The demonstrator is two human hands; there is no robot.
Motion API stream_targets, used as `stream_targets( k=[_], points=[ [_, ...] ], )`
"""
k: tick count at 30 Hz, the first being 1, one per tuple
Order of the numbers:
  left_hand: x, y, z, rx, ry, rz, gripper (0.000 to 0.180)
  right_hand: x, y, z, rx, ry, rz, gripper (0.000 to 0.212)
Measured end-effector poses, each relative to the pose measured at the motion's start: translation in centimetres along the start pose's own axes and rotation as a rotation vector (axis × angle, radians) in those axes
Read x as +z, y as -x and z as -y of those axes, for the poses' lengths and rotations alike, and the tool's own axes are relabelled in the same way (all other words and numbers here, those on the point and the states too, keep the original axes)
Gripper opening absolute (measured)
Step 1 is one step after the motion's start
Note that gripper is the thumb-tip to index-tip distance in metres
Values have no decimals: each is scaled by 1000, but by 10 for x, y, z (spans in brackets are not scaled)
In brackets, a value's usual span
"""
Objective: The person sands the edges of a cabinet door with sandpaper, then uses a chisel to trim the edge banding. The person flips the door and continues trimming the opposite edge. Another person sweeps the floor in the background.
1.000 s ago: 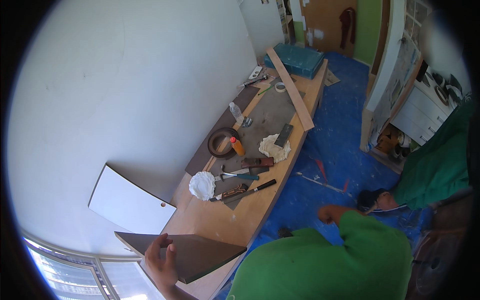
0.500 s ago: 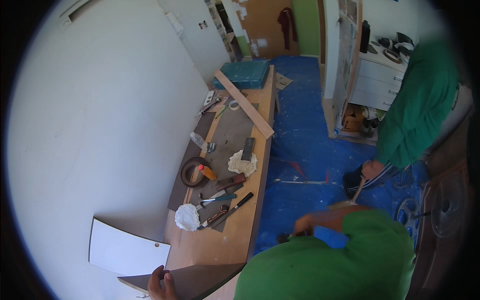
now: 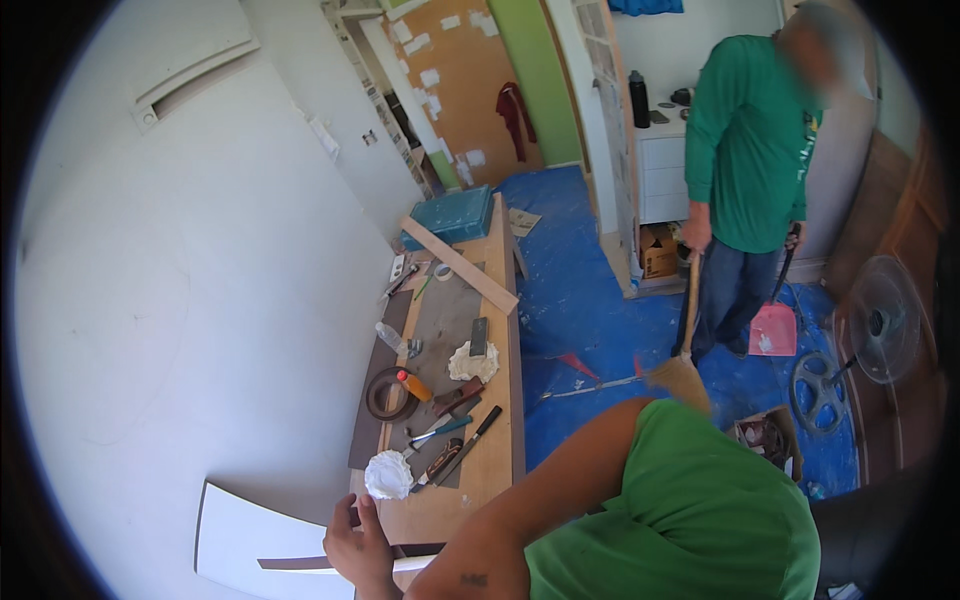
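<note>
My left hand [image 3: 360, 545] is at the lower left, its fingers curled at a thin board [image 3: 290, 564] with a brown face and a pale edge, seen almost edge-on. My right arm [image 3: 560, 470] crosses toward the board from the green sleeve; its hand is out of the picture. Just beyond my left hand, a crumpled white bowl-like wrap [image 3: 388, 475] sits on the wooden bench [image 3: 500, 380]. Past it lie a hammer [image 3: 440, 430], a dark-handled long tool [image 3: 470, 445], a brown-handled knife or saw [image 3: 437, 460] and a wooden hand plane [image 3: 459, 397].
A white panel [image 3: 250, 535] leans against the wall. On the bench are a roll of brown edging [image 3: 388, 395], an orange bottle [image 3: 413, 385], a plank [image 3: 460, 265] and a teal case [image 3: 447, 218]. A co-worker [image 3: 745, 150] holds a broom [image 3: 680, 375] and a pink dustpan [image 3: 773, 330]. A fan [image 3: 880, 320] stands right.
My right arm has swung left from over the floor, its hand leaving the picture. The board has tilted edge-on in my left hand. The view has shifted, showing more of the co-worker.
</note>
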State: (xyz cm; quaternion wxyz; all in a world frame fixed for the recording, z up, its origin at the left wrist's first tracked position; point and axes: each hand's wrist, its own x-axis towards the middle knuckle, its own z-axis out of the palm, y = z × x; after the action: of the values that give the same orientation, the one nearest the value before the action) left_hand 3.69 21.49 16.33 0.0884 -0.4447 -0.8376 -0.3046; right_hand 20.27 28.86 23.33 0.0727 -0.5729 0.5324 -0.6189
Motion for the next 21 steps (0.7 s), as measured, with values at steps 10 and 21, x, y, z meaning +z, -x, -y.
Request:
stream_targets(
  k=[10, 21],
  points=[
    [-3, 6, 1, 73, -5, 25, 53, 74, -52, -23, -64, 83, -245, 57],
    [-5, 8, 6, 63, -25, 60, 63, 120, -71, -1, 80, -194, -294, 45]
  ],
)
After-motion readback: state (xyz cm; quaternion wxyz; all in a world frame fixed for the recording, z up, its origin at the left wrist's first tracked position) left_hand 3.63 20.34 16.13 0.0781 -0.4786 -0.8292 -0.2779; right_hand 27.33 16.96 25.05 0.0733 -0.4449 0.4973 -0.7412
